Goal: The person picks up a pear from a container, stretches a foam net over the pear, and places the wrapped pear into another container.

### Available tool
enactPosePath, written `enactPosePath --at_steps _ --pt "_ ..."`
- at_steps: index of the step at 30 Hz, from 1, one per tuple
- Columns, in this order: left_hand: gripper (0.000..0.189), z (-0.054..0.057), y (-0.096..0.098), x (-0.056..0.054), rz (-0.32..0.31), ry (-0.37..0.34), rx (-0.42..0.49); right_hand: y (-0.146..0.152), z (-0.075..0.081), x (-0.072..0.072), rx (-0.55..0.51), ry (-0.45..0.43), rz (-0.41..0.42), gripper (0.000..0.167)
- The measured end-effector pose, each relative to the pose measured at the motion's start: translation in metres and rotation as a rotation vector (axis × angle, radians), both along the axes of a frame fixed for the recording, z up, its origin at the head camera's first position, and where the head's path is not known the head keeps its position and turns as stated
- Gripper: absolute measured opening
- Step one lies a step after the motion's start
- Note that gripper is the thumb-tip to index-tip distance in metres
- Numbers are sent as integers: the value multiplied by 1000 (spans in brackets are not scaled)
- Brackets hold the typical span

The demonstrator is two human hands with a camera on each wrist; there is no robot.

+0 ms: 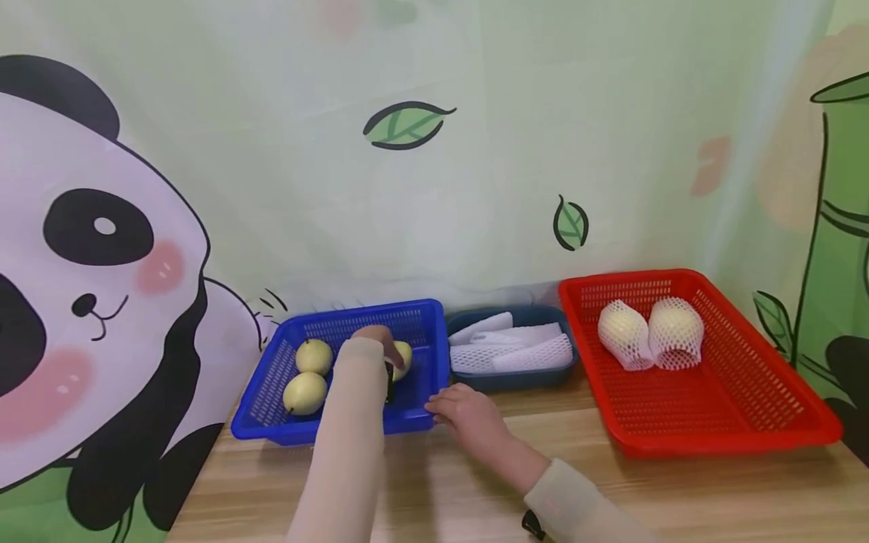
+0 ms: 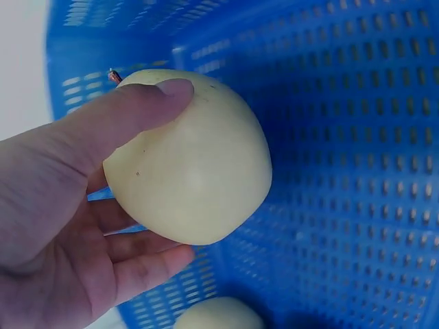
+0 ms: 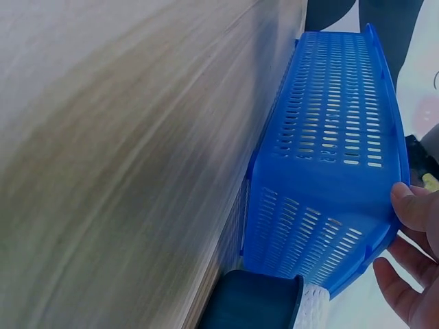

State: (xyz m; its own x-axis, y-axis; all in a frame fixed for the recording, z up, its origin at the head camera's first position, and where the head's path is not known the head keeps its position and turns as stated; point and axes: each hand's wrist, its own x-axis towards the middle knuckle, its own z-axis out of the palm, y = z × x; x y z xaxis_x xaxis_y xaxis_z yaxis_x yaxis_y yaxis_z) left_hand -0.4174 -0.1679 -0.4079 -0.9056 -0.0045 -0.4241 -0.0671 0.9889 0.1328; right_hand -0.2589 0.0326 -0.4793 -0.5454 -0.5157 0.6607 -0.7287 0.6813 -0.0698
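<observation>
Has two loose pears [image 1: 314, 357] left of the grip, inside the blue basket [image 1: 410, 422]; holds another pear [image 2: 195, 161] there in the left hand [image 1: 377, 336], curled round it; touches the basket's corner, right of that, with the relaxed right hand [image 1: 470, 416]; farther right, has foam nets [image 1: 532, 356] in a dark tub [image 1: 516, 381], then netted pears [image 1: 622, 332] in a red basket [image 1: 713, 439].

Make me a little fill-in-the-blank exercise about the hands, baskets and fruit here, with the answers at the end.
1. The left hand grips a pear inside the ____ basket.
2. The ____ hand touches a corner of that same basket.
3. The dark tub of white foam nets stands between that basket and the ____ one.
4. That last basket holds ____ net-wrapped pears.

Missing words: blue; right; red; two.
</observation>
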Motion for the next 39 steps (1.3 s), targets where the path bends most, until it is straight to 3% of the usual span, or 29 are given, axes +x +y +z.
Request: enactPosePath --at_steps 3,6,11,15,18,24,28,32,35,39 --pt "57 7 -5 6 4 -14 5 -1 0 3 9 -23 6 18" --pt "66 27 -6 13 -8 -16 25 -2 2 4 12 -50 -5 18" --pt "76 55 1 26 -132 54 40 -5 8 2 17 -95 -28 18" --pt "81 66 4 38 -239 116 174 -6 13 3 52 -129 -35 20" --pt "81 69 4 52 -285 147 304 -6 16 7 85 -170 -38 23" --pt "74 74 2 78 -330 215 428 -2 18 18 125 -283 -24 30" --pt "72 73 1 88 -357 236 511 7 18 28 119 -332 -3 32" --pt "70 71 6 101 -381 263 558 25 25 45 71 -316 16 30" --pt "68 67 13 113 -404 296 588 44 30 57 12 -257 7 25" --pt "67 59 27 132 -411 328 628 70 35 70 -92 -249 -82 21"
